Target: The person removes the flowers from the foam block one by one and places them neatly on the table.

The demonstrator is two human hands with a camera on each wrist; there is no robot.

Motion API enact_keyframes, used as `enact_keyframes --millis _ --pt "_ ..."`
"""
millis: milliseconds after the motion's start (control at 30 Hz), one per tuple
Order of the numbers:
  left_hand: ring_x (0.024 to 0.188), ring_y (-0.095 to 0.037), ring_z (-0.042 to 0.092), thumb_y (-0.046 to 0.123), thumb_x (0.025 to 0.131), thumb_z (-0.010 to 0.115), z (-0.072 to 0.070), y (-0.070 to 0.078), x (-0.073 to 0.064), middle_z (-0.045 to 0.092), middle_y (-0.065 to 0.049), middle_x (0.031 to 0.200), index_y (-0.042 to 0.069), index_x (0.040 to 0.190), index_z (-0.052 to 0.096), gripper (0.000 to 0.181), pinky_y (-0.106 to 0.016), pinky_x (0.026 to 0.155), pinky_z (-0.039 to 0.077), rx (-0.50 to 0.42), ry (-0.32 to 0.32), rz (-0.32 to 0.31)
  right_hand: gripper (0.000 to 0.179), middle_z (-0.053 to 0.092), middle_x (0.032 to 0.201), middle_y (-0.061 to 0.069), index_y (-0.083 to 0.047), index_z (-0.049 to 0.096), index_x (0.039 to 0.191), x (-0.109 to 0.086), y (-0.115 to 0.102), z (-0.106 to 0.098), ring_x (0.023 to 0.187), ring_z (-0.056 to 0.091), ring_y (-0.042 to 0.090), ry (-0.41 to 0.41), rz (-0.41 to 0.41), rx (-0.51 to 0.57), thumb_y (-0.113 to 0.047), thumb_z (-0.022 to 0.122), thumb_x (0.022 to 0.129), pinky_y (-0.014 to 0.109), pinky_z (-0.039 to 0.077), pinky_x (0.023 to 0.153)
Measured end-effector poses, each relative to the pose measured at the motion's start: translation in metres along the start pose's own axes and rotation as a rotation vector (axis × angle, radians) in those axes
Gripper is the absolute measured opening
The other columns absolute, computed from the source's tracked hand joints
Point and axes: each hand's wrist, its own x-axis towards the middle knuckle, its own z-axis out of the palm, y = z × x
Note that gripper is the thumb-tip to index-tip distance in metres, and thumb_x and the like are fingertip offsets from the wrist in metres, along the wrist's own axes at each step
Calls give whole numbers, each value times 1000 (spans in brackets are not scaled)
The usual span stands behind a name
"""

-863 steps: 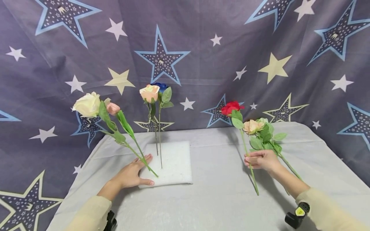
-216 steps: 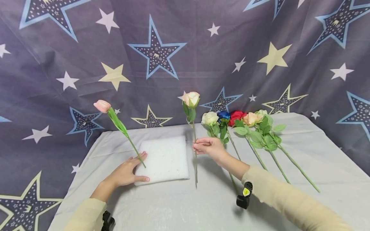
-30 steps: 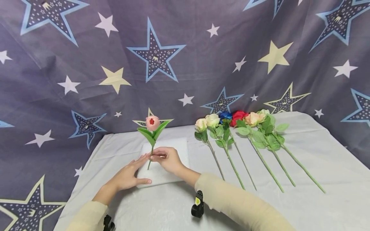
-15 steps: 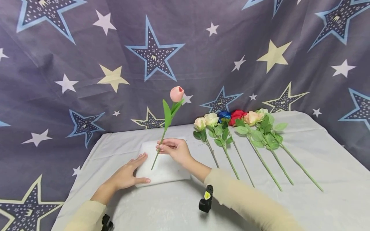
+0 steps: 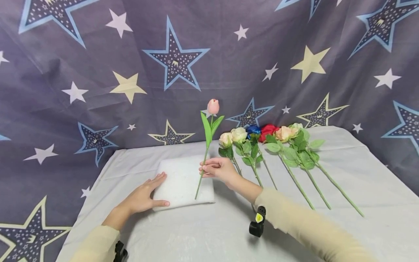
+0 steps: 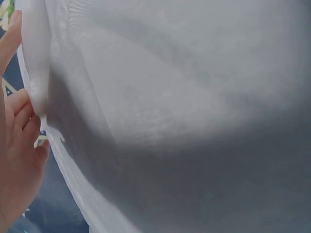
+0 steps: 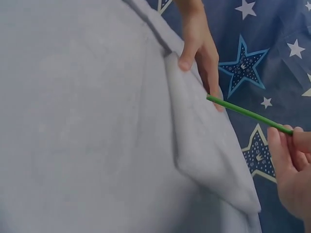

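Observation:
A pink tulip [image 5: 213, 106] stands nearly upright over the right part of a white foam block [image 5: 178, 183]. My right hand [image 5: 220, 171] pinches its green stem between thumb and fingers. In the right wrist view the bare lower end of the stem [image 7: 248, 112] juts out from the right hand [image 7: 294, 170], clear of the foam. My left hand [image 5: 140, 196] rests on the left side of the block, fingers stretched over the top and thumb along the near edge. Only the foam's side [image 6: 36, 58] shows in the left wrist view.
Several artificial roses lie in a row at the right: a pale pink one [image 5: 226, 139], a cream one [image 5: 239, 134], a blue one [image 5: 253, 131], a red one [image 5: 268, 132], and peach and pale ones [image 5: 284, 134]. A grey cloth [image 5: 183, 236] covers the table; a star-patterned curtain [image 5: 222, 65] hangs behind.
Roses that stood in the foam earlier now lie in the row at right. Within the last second, my right hand has drawn the tulip up out of the foam and rightward; my left stays put.

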Motion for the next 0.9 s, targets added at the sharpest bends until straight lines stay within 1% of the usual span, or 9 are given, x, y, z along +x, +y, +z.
enact_keyframes --millis 167,267,333,433,567,667,900 --pt "141 -42 35 63 75 69 -2 0 0 32 -14 157 7 149 34 99 -57 118 26 3 -4 -7 29 70 105 26 14 62 115 -12 2 -17 73 72 8 -28 41 -95 3 63 89 35 61 80" --pt "142 -40 34 64 76 68 -2 1 0 31 -14 157 7 150 33 100 -57 118 26 1 -12 -10 27 71 104 25 14 63 114 -18 5 -26 73 72 9 -43 69 -152 3 62 89 34 62 78" --pt "142 -39 34 63 75 68 -2 1 0 31 -14 157 7 150 33 100 -57 118 26 -5 -15 -12 26 72 102 25 14 64 112 -22 7 -32 72 72 10 -39 97 -192 3 62 89 33 62 76" --pt "142 -39 34 63 75 69 -2 1 0 31 -14 157 6 149 33 100 -56 118 25 -5 -10 -10 24 73 98 24 13 65 110 -27 8 -39 68 71 12 -7 154 -257 3 63 88 32 63 73" --pt "142 -40 33 62 76 69 -2 1 1 31 -15 157 4 149 33 100 -57 118 25 1 -6 5 21 73 100 22 11 67 106 -34 7 -44 63 69 11 48 230 -339 3 65 87 30 63 69" --pt "142 -40 33 61 76 69 -1 1 2 31 -15 157 4 149 33 99 -58 118 24 2 -13 10 18 73 101 22 11 68 102 -37 7 -46 59 68 10 77 258 -376 4 65 86 30 63 66" --pt "143 -39 33 62 76 69 -2 1 1 31 -14 157 5 149 34 99 -58 118 24 0 -16 2 15 72 81 17 9 70 97 -37 9 -49 52 65 10 143 306 -406 6 67 83 29 62 63"
